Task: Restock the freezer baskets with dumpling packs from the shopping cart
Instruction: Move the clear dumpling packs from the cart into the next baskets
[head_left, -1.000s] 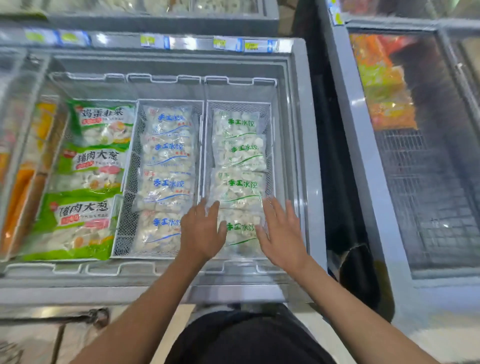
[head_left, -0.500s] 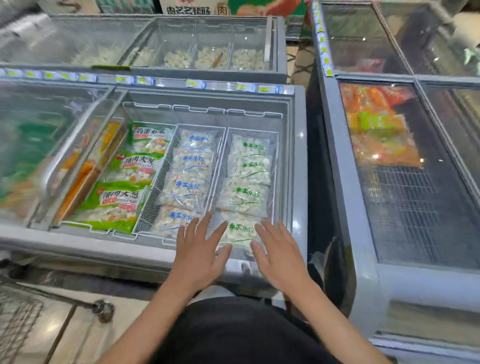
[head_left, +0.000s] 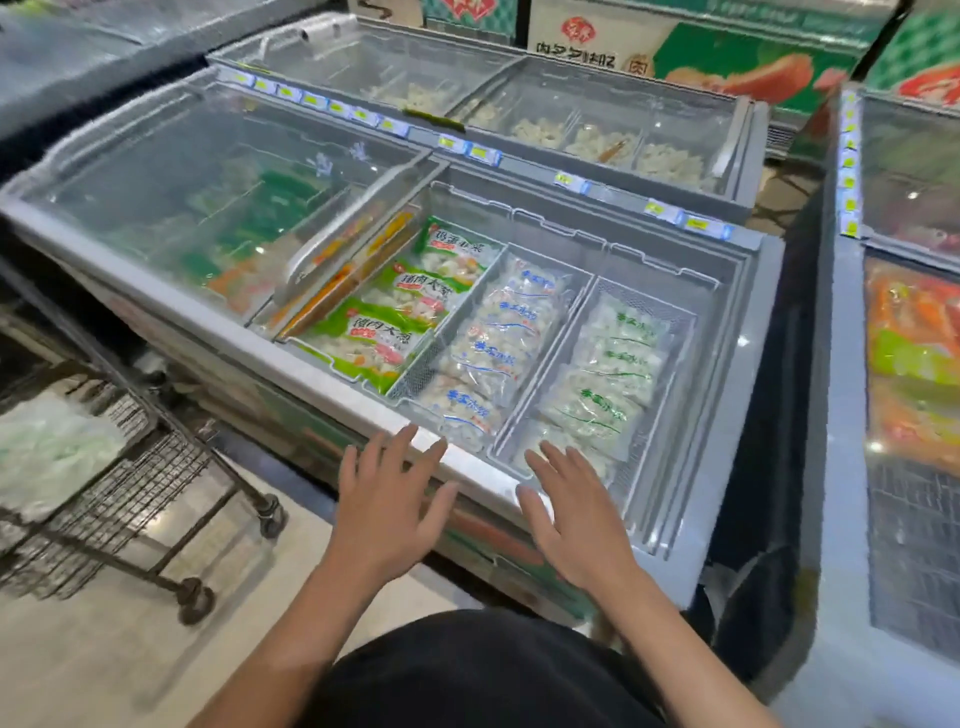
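While freezer (head_left: 727, 415) sits open before us, we see shopping cart (head_left: 130, 493) at left, pale packs inside. Two mesh baskets side by side: blue-print dumpling packs (head_left: 498, 338) in left one, green-print dumpling packs (head_left: 602, 384) in right. Left hand (head_left: 384, 509) flat, fingers spread wide, over front rim, holding nothing. Right hand (head_left: 571, 519) likewise splayed, empty, fingertips over nearest green-print pack.

My forearms bare to the elbow, no sleeves in sight. Nothing on wrists or hands. Black garment (head_left: 483, 675) covers my front, plain, unmarked.
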